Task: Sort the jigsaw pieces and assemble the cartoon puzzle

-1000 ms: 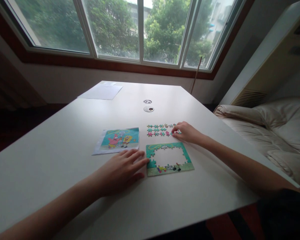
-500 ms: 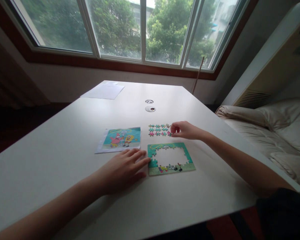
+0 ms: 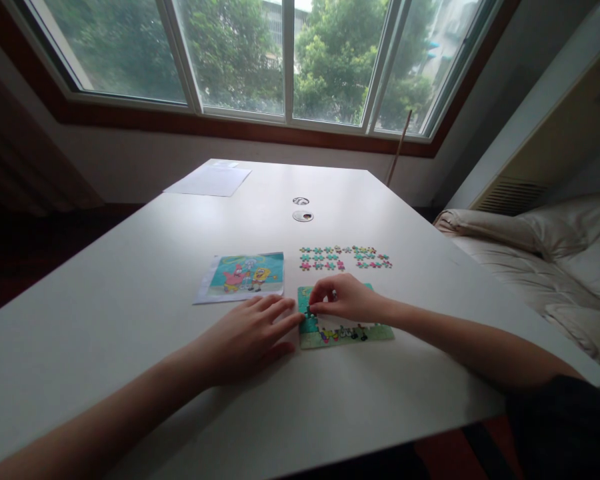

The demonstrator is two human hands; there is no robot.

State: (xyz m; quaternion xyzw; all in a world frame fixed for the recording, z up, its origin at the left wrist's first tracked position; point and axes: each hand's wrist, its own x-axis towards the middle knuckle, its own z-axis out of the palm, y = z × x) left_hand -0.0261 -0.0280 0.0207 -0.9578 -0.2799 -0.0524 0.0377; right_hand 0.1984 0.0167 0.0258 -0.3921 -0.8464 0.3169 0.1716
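A partly built jigsaw frame (image 3: 353,332) lies on the white table (image 3: 130,280). My left hand (image 3: 245,337) rests flat beside its left edge, fingers stretched out and touching it. My right hand (image 3: 343,299) is over the frame's upper left part, its fingers pinched on a small puzzle piece. Loose puzzle pieces (image 3: 345,258) lie in rows just beyond the frame. A cartoon reference picture (image 3: 243,275) lies to the left of the frame.
A sheet of paper (image 3: 210,180) lies at the table's far left. Two round cable ports (image 3: 303,208) sit in the middle. A wide window runs behind. A thin stick (image 3: 397,150) leans at the far corner, and a beige sofa (image 3: 545,247) stands on the right.
My right hand has moved from the rows of loose pieces back to the frame's upper left with a piece pinched in it. The left hand has stayed put.
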